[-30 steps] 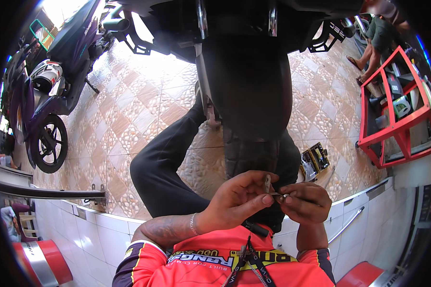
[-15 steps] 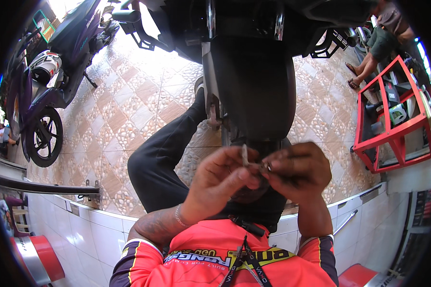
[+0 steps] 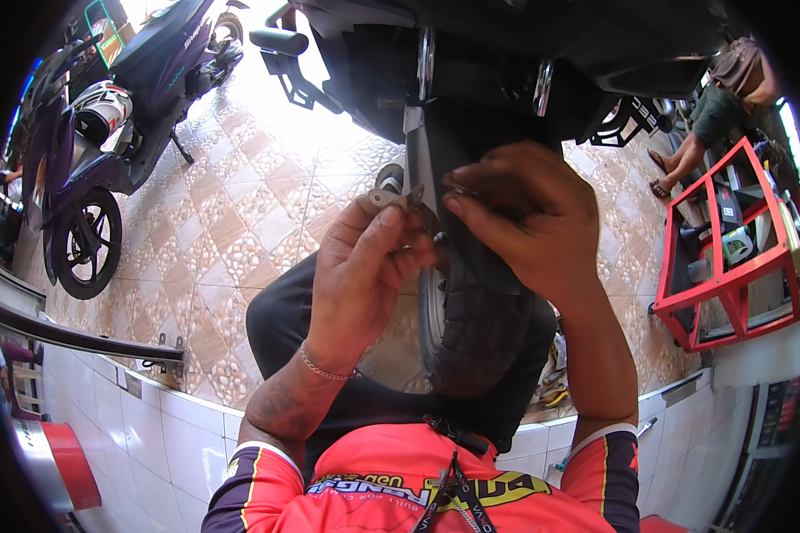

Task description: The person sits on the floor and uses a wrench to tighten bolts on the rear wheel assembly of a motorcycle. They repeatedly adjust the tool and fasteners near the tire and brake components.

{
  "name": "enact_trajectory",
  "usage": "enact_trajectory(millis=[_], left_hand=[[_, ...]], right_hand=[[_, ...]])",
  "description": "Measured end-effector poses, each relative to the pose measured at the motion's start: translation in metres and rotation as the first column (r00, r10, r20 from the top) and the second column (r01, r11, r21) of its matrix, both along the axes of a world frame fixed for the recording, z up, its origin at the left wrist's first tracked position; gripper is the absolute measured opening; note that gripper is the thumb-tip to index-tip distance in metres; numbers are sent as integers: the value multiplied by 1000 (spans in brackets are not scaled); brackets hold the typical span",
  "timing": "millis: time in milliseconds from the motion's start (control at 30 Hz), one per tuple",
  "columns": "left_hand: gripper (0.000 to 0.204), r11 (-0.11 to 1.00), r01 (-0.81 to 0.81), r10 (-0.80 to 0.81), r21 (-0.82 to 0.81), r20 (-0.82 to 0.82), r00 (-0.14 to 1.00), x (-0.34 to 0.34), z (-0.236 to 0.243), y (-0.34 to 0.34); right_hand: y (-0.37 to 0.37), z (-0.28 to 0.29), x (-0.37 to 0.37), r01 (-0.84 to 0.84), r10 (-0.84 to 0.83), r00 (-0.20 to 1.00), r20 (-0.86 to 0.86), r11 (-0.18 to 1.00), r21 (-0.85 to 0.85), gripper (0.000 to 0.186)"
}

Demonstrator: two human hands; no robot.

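Between the thumb and fingers of my left hand [image 3: 351,280] is a small grey metal bracket [image 3: 380,197] with a hole in its flat end. It is held up beside the lower fork leg [image 3: 418,147] of a black motorcycle, left of the front tyre [image 3: 484,342]. My right hand [image 3: 542,222] hovers over the front wheel, just right of the bracket and apart from it. Its thumb and fingertips come close together around something small and dark that I cannot make out. The tyre's lower end sits between my knees.
A purple motorcycle [image 3: 124,115] with a helmet [image 3: 104,111] on it stands at the left. A red metal tool cart [image 3: 729,289] is at the right, near another person's legs [image 3: 684,155]. Yellow-handled tools [image 3: 554,396] lie on the tiled floor by my right knee.
Both hands have moved forward and drawn apart. The left has shifted left with the bracket; the right has lifted over the wheel. More of the tyre now shows.
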State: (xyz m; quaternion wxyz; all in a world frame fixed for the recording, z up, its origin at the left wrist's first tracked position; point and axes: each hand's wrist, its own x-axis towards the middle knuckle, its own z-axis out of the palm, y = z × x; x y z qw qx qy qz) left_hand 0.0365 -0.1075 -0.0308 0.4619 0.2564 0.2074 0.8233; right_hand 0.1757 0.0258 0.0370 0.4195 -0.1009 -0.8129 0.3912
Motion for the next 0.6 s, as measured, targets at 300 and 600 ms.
enact_trajectory(millis=[300,600], left_hand=[[15,969,-207,183,-134,-173,968,-44,-14,33],[22,925,-315,261,-213,-249,933,-93,-33,96]], right_hand=[[4,-78,97,429,-469,836,-285,882,-193,31],[11,-256,197,641,-731,648,214,371,-672,31]])
